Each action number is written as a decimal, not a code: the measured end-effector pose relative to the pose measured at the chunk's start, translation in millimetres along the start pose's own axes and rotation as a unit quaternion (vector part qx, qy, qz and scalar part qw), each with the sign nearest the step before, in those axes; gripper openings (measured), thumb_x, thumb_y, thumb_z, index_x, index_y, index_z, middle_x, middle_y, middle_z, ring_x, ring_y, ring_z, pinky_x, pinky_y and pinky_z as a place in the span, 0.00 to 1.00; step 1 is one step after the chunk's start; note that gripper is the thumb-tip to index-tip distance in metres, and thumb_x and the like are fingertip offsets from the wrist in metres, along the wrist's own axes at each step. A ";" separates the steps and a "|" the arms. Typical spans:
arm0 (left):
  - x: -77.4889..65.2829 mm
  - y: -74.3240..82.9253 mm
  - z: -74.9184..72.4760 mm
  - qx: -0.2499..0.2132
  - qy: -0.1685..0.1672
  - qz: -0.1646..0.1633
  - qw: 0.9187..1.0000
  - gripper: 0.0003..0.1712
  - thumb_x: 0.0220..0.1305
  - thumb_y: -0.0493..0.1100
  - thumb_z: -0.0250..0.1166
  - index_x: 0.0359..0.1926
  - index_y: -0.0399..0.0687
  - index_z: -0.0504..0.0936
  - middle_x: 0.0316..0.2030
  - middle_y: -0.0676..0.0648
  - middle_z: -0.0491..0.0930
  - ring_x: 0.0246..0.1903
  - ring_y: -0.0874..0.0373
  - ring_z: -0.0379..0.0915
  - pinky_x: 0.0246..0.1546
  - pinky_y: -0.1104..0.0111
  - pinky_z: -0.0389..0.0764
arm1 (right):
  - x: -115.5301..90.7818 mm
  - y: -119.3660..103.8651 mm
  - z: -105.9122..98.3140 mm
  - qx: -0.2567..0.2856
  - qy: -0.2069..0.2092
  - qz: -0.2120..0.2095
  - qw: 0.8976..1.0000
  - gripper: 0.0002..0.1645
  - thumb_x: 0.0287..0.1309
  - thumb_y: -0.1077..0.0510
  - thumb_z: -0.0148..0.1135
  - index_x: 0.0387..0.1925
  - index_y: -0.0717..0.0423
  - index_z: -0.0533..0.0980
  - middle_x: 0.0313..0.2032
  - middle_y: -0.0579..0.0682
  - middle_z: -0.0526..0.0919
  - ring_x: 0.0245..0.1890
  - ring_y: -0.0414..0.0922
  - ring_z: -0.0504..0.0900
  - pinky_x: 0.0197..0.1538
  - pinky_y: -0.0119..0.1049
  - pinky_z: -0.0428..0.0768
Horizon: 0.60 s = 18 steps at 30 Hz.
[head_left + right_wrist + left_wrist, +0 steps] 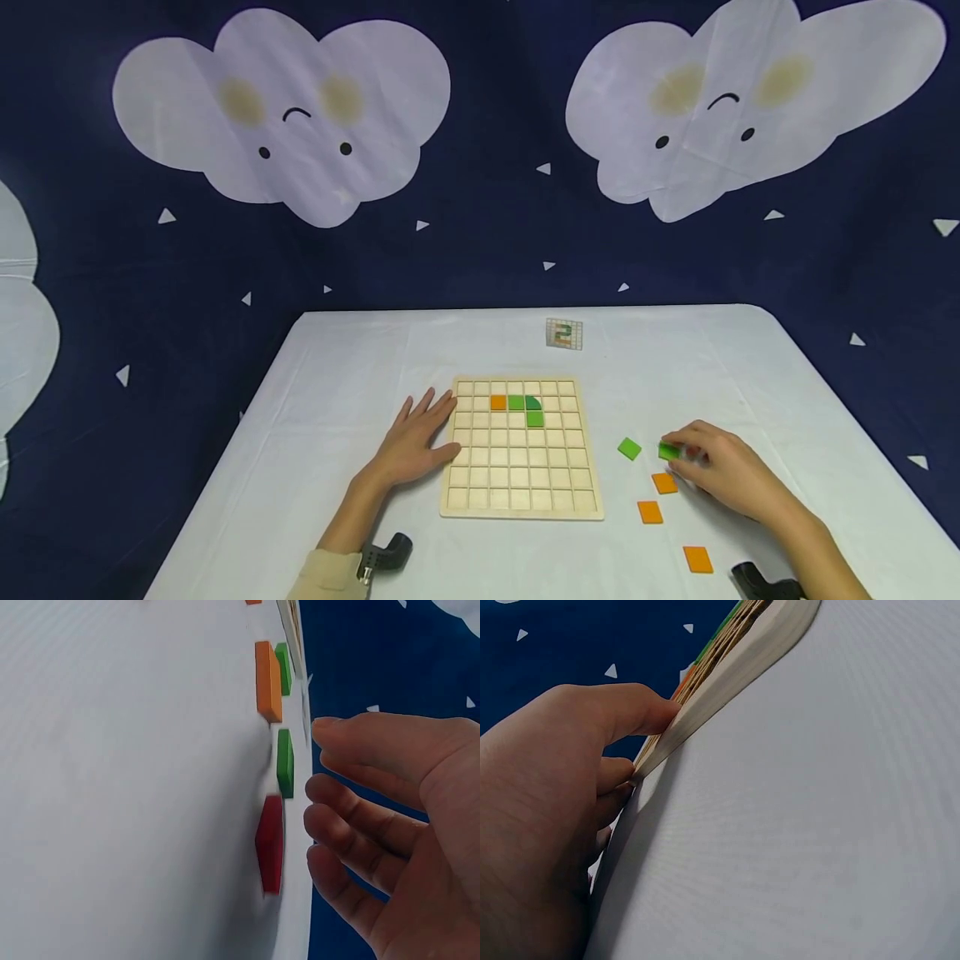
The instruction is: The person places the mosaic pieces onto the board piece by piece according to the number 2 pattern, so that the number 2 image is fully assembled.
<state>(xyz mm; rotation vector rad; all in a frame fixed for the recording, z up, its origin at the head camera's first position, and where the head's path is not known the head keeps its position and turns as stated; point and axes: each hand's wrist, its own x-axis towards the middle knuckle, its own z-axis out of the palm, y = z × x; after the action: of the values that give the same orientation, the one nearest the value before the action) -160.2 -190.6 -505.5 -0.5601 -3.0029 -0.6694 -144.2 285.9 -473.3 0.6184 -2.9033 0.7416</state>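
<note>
A wooden grid board (521, 511) lies on the white table. In its upper rows sit an orange tile (498, 403), a green tile (516, 403), a dark green round-cornered tile (532, 402) and another green tile (535, 419). My left hand (412, 446) is spread at the board's left side, thumb and fingertips touching its edge. At the right, my right hand (723, 467) hovers with loosely bent fingers over a loose green tile (668, 451). In the right wrist view, a gap shows between the fingers and that tile (286, 763), with a red tile (270, 844) beside it.
Another loose green tile (629, 449) lies right of the board. Below it are orange tiles, one upper (664, 483), one middle (650, 512) and one near the front (698, 560). A small pattern card (564, 333) showing a figure like a 2 lies behind the board.
</note>
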 end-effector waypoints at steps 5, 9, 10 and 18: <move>-0.8 -0.2 0.2 0.000 0.000 0.003 1.000 0.44 0.61 0.63 0.58 0.73 0.49 0.59 0.73 0.53 0.52 0.73 0.54 0.37 0.70 0.55 0.35 | -10.2 8.2 -3.5 -0.010 0.017 -0.003 1.000 0.17 0.48 0.58 0.74 0.43 0.46 0.83 0.34 0.35 0.78 0.30 0.36 0.73 0.32 0.33 0.75; -1.8 -1.2 -0.4 0.003 0.000 0.003 1.000 0.44 0.61 0.63 0.58 0.73 0.49 0.59 0.73 0.53 0.52 0.73 0.54 0.37 0.70 0.55 0.35 | -16.8 13.9 -6.5 -0.023 0.017 0.004 1.000 0.17 0.48 0.57 0.74 0.43 0.46 0.83 0.35 0.35 0.78 0.31 0.35 0.72 0.33 0.33 0.74; -2.0 -1.4 -0.5 0.003 0.001 0.002 1.000 0.44 0.61 0.62 0.58 0.73 0.49 0.59 0.73 0.53 0.53 0.73 0.53 0.38 0.70 0.55 0.35 | -18.6 15.3 -7.5 -0.024 0.017 0.005 1.000 0.17 0.48 0.57 0.74 0.43 0.46 0.83 0.35 0.35 0.78 0.31 0.36 0.72 0.33 0.33 0.74; -0.7 -0.8 0.4 -0.003 0.005 0.003 1.000 0.44 0.61 0.62 0.58 0.73 0.49 0.59 0.73 0.54 0.52 0.73 0.54 0.37 0.70 0.56 0.34 | -35.6 25.9 -17.7 -0.027 0.023 0.028 0.999 0.19 0.48 0.51 0.75 0.44 0.46 0.83 0.36 0.36 0.77 0.32 0.36 0.72 0.32 0.32 0.73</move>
<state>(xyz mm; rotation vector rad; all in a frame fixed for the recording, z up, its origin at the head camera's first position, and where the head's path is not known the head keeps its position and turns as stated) -159.8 -191.3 -506.3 -0.5651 -2.9900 -0.6775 -122.4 328.0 -475.4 0.5103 -2.8977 0.6715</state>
